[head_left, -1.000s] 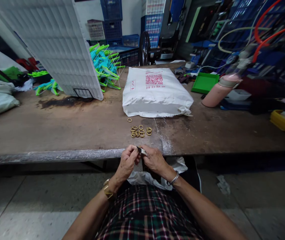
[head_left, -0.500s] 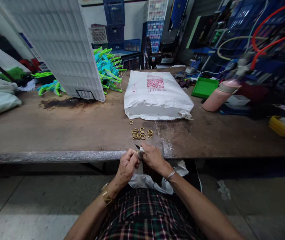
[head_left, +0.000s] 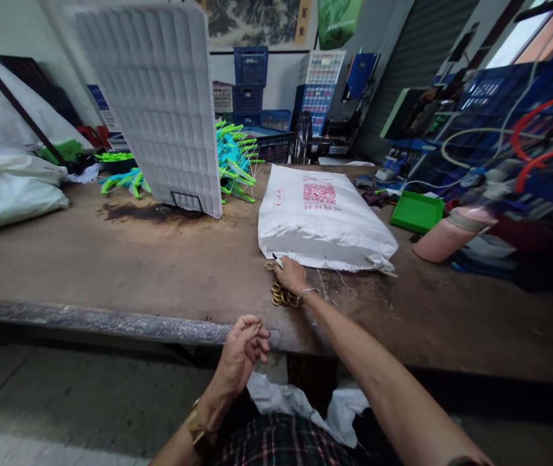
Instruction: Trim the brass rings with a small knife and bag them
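My right hand [head_left: 292,275] reaches across the table and grips a small knife [head_left: 279,261], its dark pointed tip showing past the fingers. Just left of the fingertips lies a single brass-coloured ring [head_left: 269,266]; contact cannot be made out. Several more rings [head_left: 279,296] are piled below that hand, partly hidden by the wrist. By the table's front edge, my left hand [head_left: 241,353] is raised with thumb and forefinger pinched together and the other fingers curled. A small yellowish bit shows at that pinch, too small to name.
Behind my right hand lies a full white sack [head_left: 325,223] with red print. A white ribbed panel [head_left: 160,110] stands at the left, with green-and-blue plastic pieces [head_left: 235,162] behind it. On the right are a green tray [head_left: 416,212] and a pink bottle [head_left: 451,234].
My hands were together at the table edge and have parted. The right, with the knife, moved forward to the lone ring. My left stays near the edge. The view tilted up.
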`<state>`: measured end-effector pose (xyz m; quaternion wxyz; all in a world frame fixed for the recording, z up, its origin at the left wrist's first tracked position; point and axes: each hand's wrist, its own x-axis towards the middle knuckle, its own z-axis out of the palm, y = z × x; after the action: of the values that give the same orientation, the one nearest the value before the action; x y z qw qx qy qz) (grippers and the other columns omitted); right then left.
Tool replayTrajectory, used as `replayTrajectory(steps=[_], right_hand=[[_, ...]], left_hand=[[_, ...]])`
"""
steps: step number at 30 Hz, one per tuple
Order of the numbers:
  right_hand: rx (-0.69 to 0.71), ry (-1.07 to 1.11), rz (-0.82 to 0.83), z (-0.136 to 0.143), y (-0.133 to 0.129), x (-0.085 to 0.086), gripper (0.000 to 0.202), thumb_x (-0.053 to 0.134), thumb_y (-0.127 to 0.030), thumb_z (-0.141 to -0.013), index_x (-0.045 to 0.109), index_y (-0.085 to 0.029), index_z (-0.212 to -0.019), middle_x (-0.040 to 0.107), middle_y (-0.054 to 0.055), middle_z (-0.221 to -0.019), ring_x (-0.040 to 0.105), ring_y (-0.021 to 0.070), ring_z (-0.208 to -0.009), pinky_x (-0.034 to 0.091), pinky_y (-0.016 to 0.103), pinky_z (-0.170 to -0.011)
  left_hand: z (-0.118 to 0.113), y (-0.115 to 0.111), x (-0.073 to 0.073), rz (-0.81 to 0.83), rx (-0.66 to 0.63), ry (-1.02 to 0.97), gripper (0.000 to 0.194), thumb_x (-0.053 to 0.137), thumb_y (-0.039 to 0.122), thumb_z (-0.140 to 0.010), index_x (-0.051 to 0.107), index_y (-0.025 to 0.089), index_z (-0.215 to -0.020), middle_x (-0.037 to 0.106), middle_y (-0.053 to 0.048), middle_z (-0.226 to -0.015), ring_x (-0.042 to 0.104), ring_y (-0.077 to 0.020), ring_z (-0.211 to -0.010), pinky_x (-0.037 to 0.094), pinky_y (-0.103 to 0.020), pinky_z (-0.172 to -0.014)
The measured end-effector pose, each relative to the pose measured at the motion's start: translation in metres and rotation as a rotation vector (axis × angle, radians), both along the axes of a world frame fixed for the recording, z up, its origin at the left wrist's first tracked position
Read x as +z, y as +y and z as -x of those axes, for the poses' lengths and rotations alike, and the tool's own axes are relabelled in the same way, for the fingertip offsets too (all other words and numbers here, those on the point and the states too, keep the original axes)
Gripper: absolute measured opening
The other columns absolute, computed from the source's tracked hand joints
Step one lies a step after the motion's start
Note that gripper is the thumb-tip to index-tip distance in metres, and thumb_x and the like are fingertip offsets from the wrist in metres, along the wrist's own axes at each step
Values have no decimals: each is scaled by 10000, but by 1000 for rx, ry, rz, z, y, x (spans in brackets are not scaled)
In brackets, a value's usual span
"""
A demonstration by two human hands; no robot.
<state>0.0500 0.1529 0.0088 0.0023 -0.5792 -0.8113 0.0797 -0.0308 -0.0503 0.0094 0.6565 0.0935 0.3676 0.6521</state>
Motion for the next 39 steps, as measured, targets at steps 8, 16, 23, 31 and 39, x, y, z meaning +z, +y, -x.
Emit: replayTrajectory(steps=[8,16,23,31,39], right_hand=[[-28,3,39,20,12,-8,283,436,-321,-824,555,-167,-1030,632,133,-1023,598,228,-939,406,286,-686],[197,144,-20,10,-20,5,237,425,-344,-842,540,-184,-975,641,68,-829,577,177,-762,328,249,-624],[420,487,80,-24,-93,9,142,424,-243,-828,549,-183,-797,575,12,-701,493,125,-646,309,224,-604],[264,729,196,-34,-122,7,220,423,-334,-828,459,-190,-666,438,-43,-592,394,95,-552,295,214,-530],[57,831,488,-34,-129,7,332,395,-361,-812,476,-172,-551,483,-34,-508,417,89,-506,329,226,-529]], left_hand=[[13,9,-12,80,-12,-314,227,710,244,-640,528,133,-717,574,-3,-693,541,-82,-584,401,-175,-464],[17,18,-12,156,-9,-319,375,751,348,-591,436,149,-630,507,32,-568,502,-74,-517,313,-151,-391],[7,16,-11,101,10,108,399,658,494,-656,469,184,-821,471,73,-544,369,-36,-403,207,-140,-367],[-6,7,-18,42,5,530,329,595,482,-714,536,158,-713,397,77,-489,294,-45,-402,231,-188,-406],[-7,1,-7,-160,76,810,187,522,331,-780,594,174,-707,572,11,-618,483,-111,-591,386,-226,-591]])
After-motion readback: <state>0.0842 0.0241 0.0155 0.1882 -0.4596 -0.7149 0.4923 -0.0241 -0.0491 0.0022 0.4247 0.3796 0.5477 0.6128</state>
